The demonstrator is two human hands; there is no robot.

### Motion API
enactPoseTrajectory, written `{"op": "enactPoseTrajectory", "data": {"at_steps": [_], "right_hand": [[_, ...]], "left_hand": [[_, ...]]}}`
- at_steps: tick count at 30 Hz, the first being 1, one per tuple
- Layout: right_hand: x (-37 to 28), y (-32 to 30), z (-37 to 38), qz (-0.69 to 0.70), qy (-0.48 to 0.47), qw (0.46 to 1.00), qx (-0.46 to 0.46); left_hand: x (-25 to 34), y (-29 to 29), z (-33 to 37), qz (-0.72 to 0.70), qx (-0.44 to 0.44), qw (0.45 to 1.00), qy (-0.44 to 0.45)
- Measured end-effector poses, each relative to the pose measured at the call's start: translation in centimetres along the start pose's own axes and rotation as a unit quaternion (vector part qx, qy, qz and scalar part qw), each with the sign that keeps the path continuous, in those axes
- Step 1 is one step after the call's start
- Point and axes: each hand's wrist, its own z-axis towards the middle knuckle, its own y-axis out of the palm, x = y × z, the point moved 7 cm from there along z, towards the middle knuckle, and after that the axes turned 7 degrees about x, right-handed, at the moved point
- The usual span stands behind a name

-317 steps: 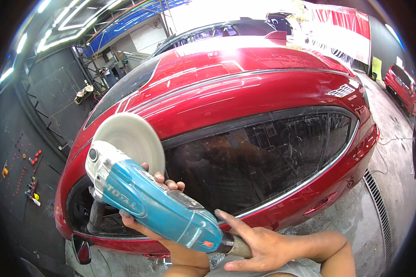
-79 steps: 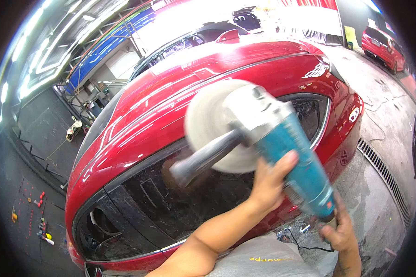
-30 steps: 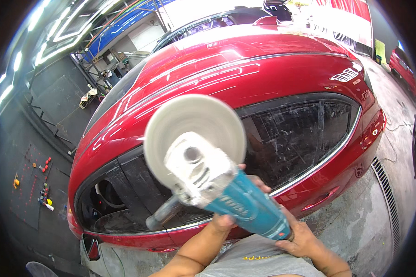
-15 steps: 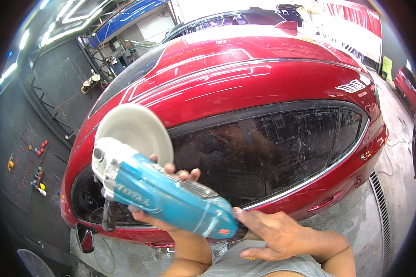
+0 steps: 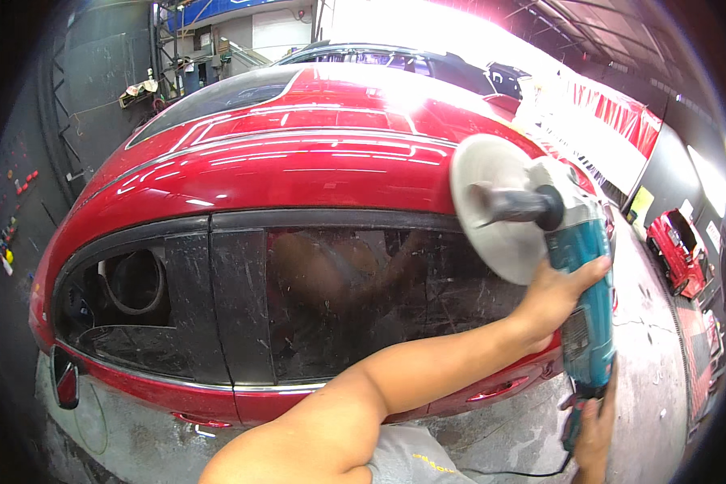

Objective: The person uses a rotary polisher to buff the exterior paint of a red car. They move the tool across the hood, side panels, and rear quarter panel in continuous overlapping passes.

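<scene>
An electric polisher with a teal body (image 5: 595, 323) is held up at the right, tilted, with its round white pad (image 5: 480, 198) turned toward the red car (image 5: 363, 173). The pad overlaps the roof edge and rear side window in view; I cannot tell if it touches the paint. My left hand (image 5: 555, 300) reaches across and is closed round the middle of the body. Lower down, my right hand (image 5: 597, 427) grips the tool's rear end, from which a black cord (image 5: 524, 473) runs. A dark side handle (image 5: 518, 206) sticks out from the head, with no hand on it.
The car's side mirror (image 5: 66, 383) juts out at the lower left. Behind the car stands another dark vehicle (image 5: 395, 60). A small red car (image 5: 678, 250) is at the far right, beside a floor drain. Tools hang on the dark left wall (image 5: 24, 210).
The polisher has swung from the left to the right of the view, and its head now points up. My right hand has gone from touching its end to gripping it. The view has shifted.
</scene>
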Motion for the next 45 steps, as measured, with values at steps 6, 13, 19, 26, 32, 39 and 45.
{"op": "enactPoseTrajectory", "data": {"at_steps": [6, 13, 19, 26, 32, 39, 45], "right_hand": [[-6.3, -6.4, 4.7, -0.04, 0.023, 0.998, -0.039], [-12.3, -4.8, 6.6, -0.082, -0.05, 0.992, -0.087], [-23.2, 4.7, 6.5, -0.13, -0.138, 0.97, -0.154], [-32.9, 15.4, 5.3, -0.164, -0.224, 0.925, -0.258], [-37.0, 19.5, 1.4, -0.185, -0.308, 0.893, -0.273], [-37.0, 19.7, 1.4, -0.169, -0.35, 0.888, -0.248], [-32.0, 11.1, 3.4, -0.215, -0.29, 0.918, -0.164]], "left_hand": [[-0.2, 5.3, 4.0, -0.082, -0.054, 0.992, -0.077], [7.8, 3.2, -0.9, -0.117, -0.015, 0.991, 0.062], [19.9, -1.5, -9.0, -0.164, 0.015, 0.961, 0.222], [32.6, -9.0, -17.0, -0.103, 0.038, 0.903, 0.415], [39.6, -11.6, -22.2, -0.082, 0.011, 0.876, 0.476], [37.4, -8.4, -23.7, -0.108, -0.084, 0.874, 0.467], [29.6, -5.6, -16.2, -0.096, -0.071, 0.947, 0.299]]}}
